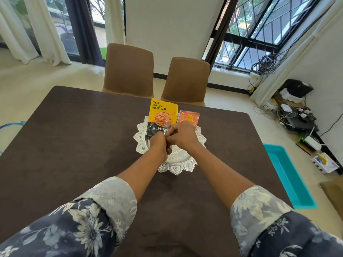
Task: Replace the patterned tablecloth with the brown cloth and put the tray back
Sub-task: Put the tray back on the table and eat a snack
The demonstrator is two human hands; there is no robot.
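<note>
Brown cloth (74,136) is on and covers the whole tabletop, lying flat with no obvious folds. Silver tray (176,169) (ornate, scalloped rim) sits on the cloth around mid-table, a bit toward the far edge and slightly right of centre. Two packs are on the tray: the yellow almond pack (163,112) stands up at the tray's far-left side, and the orange pack (189,116) is just beside it on the right, also tilted up. Both hands are over the tray and touch each other at the knuckles. Left hand (158,143) has its fingers curled in, right at the almond pack's lower edge. Right hand (182,136) is also curled, its fingers at the same pack's lower right corner and partly covering the bottom of the orange pack. Cannot tell if either hand actually pinches the pack, as the fingertips are hidden. Floral sleeves are rolled to the forearm. Two brown chairs (130,71) are tucked at the far edge. A teal bin (289,175) sits on the floor off the right edge, and there is cable clutter by the right wall.
</note>
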